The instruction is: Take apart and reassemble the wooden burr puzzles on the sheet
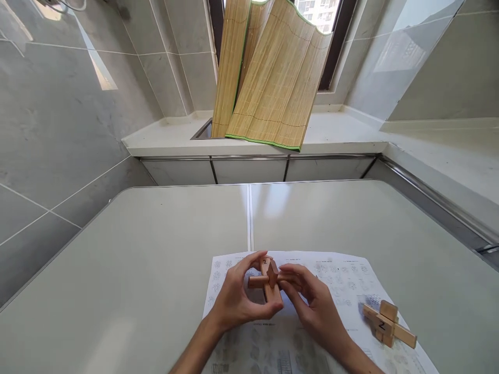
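Observation:
Above a printed paper sheet (pixel 268 337), I hold several interlocked wooden puzzle pieces (pixel 270 280) that form a cross shape. My left hand (pixel 239 293) grips the upright piece, with the fingers at its top end and the thumb at its lower end. A bar sticks out to the left inside that grip. My right hand (pixel 312 298) pinches the right end of the crosspiece between thumb and fingers, which partly hide it. To the right, on the sheet's edge, lies another wooden interlocking puzzle (pixel 385 324) marked "2"; neither hand touches it.
The pale table (pixel 117 270) has a seam running down its middle. Beyond its far edge is a white ledge (pixel 343 130). A bamboo mat (pixel 276 88) with green edging leans there against the window. Grey tiled walls (pixel 78 104) stand at the sides.

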`<state>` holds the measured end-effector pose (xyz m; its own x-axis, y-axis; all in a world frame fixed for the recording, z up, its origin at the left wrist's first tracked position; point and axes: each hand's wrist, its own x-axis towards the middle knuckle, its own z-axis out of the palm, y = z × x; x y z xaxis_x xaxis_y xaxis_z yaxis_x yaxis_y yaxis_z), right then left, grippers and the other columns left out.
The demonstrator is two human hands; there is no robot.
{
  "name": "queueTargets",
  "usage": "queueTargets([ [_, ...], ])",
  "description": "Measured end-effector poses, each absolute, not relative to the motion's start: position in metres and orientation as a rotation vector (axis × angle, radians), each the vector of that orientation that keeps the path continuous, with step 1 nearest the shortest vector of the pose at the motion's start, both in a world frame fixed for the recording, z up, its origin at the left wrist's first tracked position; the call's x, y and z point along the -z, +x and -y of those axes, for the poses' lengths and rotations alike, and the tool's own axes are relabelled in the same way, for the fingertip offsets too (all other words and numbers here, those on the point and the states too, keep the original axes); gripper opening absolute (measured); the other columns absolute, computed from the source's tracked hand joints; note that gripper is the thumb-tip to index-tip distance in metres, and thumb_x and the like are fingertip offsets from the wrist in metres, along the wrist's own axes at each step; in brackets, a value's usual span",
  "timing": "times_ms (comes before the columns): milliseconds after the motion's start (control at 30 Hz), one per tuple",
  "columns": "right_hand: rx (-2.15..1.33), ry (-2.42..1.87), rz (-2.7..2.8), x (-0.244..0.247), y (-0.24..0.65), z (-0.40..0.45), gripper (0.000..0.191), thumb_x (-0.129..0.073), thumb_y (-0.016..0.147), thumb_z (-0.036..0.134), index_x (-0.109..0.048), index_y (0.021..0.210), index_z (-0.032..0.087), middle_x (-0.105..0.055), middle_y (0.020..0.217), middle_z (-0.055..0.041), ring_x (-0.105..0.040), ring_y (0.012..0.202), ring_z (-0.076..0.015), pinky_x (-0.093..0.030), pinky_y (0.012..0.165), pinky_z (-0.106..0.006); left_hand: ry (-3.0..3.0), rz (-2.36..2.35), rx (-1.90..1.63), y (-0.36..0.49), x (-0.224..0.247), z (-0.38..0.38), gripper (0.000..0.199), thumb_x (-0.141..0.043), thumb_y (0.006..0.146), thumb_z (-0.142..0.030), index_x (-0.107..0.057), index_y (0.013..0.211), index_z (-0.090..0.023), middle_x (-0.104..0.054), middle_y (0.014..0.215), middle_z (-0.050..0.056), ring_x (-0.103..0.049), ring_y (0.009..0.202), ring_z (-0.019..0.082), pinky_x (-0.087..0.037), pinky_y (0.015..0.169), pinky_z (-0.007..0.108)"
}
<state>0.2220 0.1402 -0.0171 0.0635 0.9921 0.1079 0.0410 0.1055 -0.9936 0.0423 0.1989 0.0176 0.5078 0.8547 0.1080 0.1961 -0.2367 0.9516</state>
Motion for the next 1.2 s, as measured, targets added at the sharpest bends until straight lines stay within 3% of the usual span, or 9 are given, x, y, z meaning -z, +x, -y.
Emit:
queueTargets([
  [100, -1.079, -1.241, 1.326, 0.015, 0.223, -0.142, 0.023, -0.059, 0.098, 0.043, -0.065, 0.106, 0.022, -0.074, 0.1, -0.0097, -0.072, 0.09, -0.0247, -0.06, 0.081, -0.035, 1.767, -0.869, -0.873, 0.039, -0.008, -0.201, 0.086, -0.082, 0.06, -0.023, -0.049, 0.138, -0.025, -0.069, 0.12, 0.007, -0.066, 0.112, 0.028, -0.064, 0.086, 0.039],
  [267, -1.11, -1.269, 1.419, 0.015, 0.224, -0.143, 0.026, -0.051, 0.102, 0.045, -0.064, 0.1, 0.023, -0.07, 0.08, -0.0033, -0.063, 0.065, -0.0168, -0.052, 0.064, -0.027, 1.839, -0.898, -0.927, 0.036, -0.001, -0.203, 0.087, -0.083, 0.059, -0.027, -0.049, 0.139, -0.025, -0.072, 0.116, 0.007, -0.068, 0.109, 0.027, -0.058, 0.096, 0.041],
  [533, -1.142, -1.19, 1.431, 0.013, 0.227, -0.142, 0.027, -0.048, 0.103, 0.044, -0.064, 0.109, 0.022, -0.068, 0.08, -0.0028, -0.062, 0.067, -0.0167, -0.051, 0.064, -0.026, 1.87, -0.888, -0.927, 0.037, -0.004, -0.201, 0.084, -0.08, 0.061, -0.028, -0.049, 0.139, -0.023, -0.073, 0.116, 0.008, -0.069, 0.11, 0.028, -0.053, 0.101, 0.041],
  [867, -1.247, -1.142, 1.36, 0.009, 0.228, -0.143, 0.031, -0.052, 0.101, 0.048, -0.066, 0.108, 0.021, -0.069, 0.077, -0.0028, -0.063, 0.064, -0.0163, -0.05, 0.061, -0.027, 1.761, -0.897, -0.823, 0.032, -0.006, -0.204, 0.081, -0.082, 0.066, -0.043, -0.05, 0.139, -0.024, -0.071, 0.121, 0.009, -0.066, 0.114, 0.03, -0.051, 0.103, 0.043],
  [1067, -1.441, -1.025, 1.12, 0.007, 0.226, -0.144, 0.034, -0.06, 0.096, 0.052, -0.065, 0.102, 0.02, -0.068, 0.085, -0.0049, -0.063, 0.07, -0.017, -0.052, 0.064, -0.028, 1.673, -0.817, -0.715, 0.033, -0.014, -0.199, 0.095, -0.087, 0.064, -0.049, -0.044, 0.144, -0.023, -0.069, 0.12, 0.01, -0.067, 0.107, 0.029, -0.053, 0.098, 0.041],
  [1200, -1.533, -0.965, 1.055, 0.005, 0.223, -0.144, 0.035, -0.059, 0.096, 0.056, -0.059, 0.103, 0.021, -0.068, 0.087, -0.0047, -0.062, 0.068, -0.0167, -0.053, 0.064, -0.03, 1.593, -0.894, -0.657, 0.04, -0.018, -0.192, 0.07, -0.072, 0.084, -0.045, -0.043, 0.145, -0.025, -0.073, 0.11, 0.006, -0.071, 0.09, 0.022, -0.057, 0.084, 0.035],
])
